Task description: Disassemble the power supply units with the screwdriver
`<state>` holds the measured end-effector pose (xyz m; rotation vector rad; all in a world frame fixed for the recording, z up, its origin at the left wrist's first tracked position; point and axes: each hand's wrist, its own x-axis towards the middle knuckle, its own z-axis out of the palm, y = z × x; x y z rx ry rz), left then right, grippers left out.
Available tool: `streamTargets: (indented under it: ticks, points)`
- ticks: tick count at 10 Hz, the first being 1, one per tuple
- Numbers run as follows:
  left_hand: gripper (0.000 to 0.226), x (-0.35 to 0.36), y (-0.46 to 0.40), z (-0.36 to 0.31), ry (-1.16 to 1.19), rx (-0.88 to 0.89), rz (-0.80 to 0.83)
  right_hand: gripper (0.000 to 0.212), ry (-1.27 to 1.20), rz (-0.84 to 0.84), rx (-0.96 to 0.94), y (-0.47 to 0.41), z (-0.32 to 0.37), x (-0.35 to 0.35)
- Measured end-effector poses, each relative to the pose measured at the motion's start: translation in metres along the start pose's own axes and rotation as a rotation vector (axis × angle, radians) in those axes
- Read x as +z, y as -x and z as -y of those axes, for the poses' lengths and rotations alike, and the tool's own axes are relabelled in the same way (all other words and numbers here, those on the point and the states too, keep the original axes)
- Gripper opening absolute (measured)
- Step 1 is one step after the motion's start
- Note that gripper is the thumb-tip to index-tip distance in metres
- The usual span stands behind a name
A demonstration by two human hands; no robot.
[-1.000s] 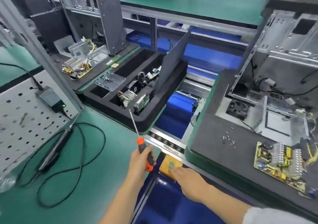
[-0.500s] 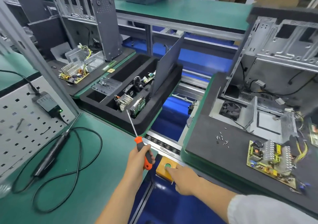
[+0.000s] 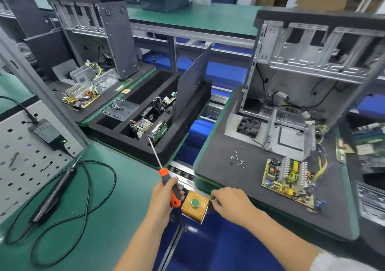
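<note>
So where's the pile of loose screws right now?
In the head view, the loose screws lie on the right-hand black mat, between the fan and the yellow circuit board.

No text, label or number is legible.

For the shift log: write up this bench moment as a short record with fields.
left hand: grips the screwdriver by its orange handle, shaft pointing up and away
right hand: just right of the yellow button box, fingers curled, off the green button
circuit board: lies bare on the dark mat at right
loose screws: small cluster on the mat, left of the board
metal casing: open, behind the board, fan visible
foam tray: holds removed parts
</note>
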<state>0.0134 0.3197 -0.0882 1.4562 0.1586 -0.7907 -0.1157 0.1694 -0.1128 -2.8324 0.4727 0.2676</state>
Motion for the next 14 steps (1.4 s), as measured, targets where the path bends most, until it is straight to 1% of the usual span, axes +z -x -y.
streamTargets:
  ticks: [2, 4, 5, 6, 7, 8, 9, 10, 11, 12, 13, 14]
  points:
    - [0.012, 0.010, 0.002, 0.003, 0.004, 0.005, 0.013, 0.022, -0.128, -0.081, 0.147, 0.015, -0.019, -0.022]
    - [0.014, 0.010, -0.004, 0.013, 0.021, 0.015, -0.012, 0.020, -0.160, -0.143, 0.203, 0.029, -0.030, -0.037]
    - [0.028, 0.000, -0.018, 0.022, -0.010, 0.029, -0.070, 0.018, -0.176, -0.179, 0.217, 0.036, -0.035, -0.043]
    - [0.040, -0.019, -0.044, 0.030, -0.116, 0.028, -0.172, 0.016, -0.163, -0.207, 0.223, 0.044, -0.039, -0.049]
    - [0.032, -0.037, -0.073, 0.037, -0.206, -0.024, -0.380, 0.016, -0.119, -0.217, 0.225, 0.054, -0.046, -0.051]
    - [0.043, -0.048, -0.092, 0.046, -0.424, -0.120, -0.477, 0.015, -0.087, -0.191, 0.242, 0.066, -0.054, -0.054]
    - [0.044, -0.055, -0.105, 0.059, -0.606, -0.164, -0.473, 0.016, -0.050, -0.177, 0.247, 0.076, -0.066, -0.056]
    - [0.054, -0.056, -0.110, 0.064, -0.565, -0.220, -0.557, 0.016, -0.026, -0.183, 0.254, 0.085, -0.079, -0.059]
    - [0.067, -0.052, -0.106, 0.059, -0.555, -0.219, -0.654, 0.016, -0.009, -0.171, 0.251, 0.094, -0.092, -0.063]
    - [0.062, -0.036, -0.091, 0.047, -0.614, -0.092, -0.725, 0.017, -0.003, -0.163, 0.252, 0.100, -0.105, -0.072]
    - [0.030, 0.008, -0.078, 0.028, -0.508, 0.172, -0.704, 0.017, 0.011, -0.185, 0.244, 0.104, -0.123, -0.083]
    - [0.028, 0.068, -0.067, 0.006, -0.404, 0.334, -0.400, 0.016, 0.001, -0.215, 0.267, 0.111, -0.140, -0.091]
